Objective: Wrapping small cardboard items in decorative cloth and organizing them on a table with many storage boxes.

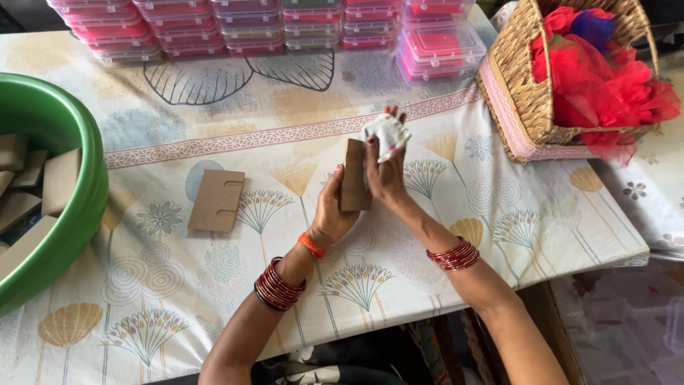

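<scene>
Both forearms rise from the table's near edge; left hand pinches a brown cardboard card, long axis upright. Right hand, touching its right edge, grips a white cloth wad. I log that hand nearer.

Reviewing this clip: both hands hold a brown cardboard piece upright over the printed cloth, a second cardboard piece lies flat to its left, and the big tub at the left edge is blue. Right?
Not quite. The tub is green, not blue, as the head view shows. The rest stands: the left hand and right hand hold the upright cardboard piece over the printed cloth, and a second cardboard piece lies flat to its left.
</scene>
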